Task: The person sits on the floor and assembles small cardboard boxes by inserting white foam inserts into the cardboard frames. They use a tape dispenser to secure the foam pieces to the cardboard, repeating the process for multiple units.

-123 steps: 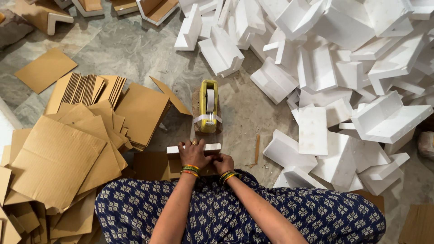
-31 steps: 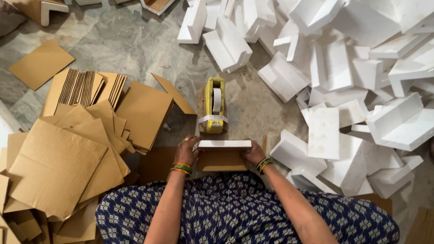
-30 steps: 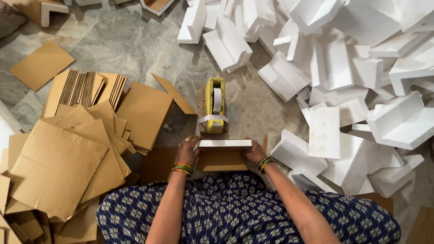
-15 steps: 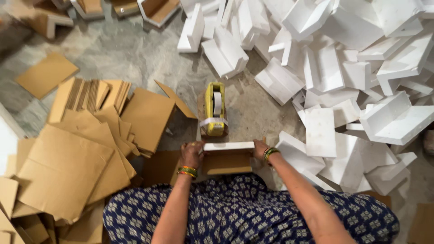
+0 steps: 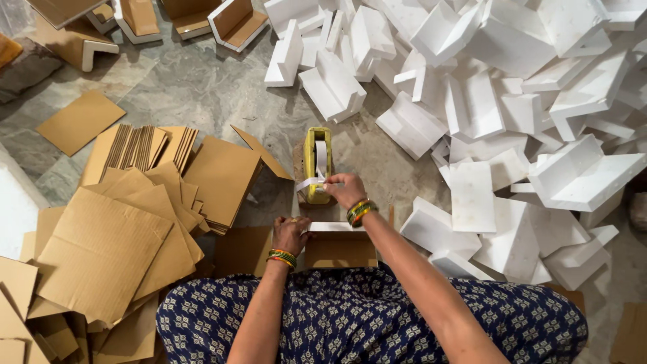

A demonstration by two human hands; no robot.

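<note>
A white foam piece (image 5: 337, 227) with a cardboard sheet (image 5: 340, 249) wrapped on it lies on the floor in front of my lap. My left hand (image 5: 291, 234) presses on its left end. My right hand (image 5: 342, 189) has reached forward to the yellow tape dispenser (image 5: 317, 162) and pinches the loose end of the clear tape (image 5: 311, 182) at its near end. Bangles sit on both wrists.
A large heap of white foam corner pieces (image 5: 512, 101) fills the right and far side. Flat cardboard sheets (image 5: 128, 222) are stacked to the left. Finished cardboard-lined foam corners (image 5: 182, 20) lie at the far left. Grey stone floor (image 5: 195, 87) shows between.
My right hand has left the right end of the foam piece and moved forward to the tape dispenser, taking the tape end. My left hand stays on the piece.
</note>
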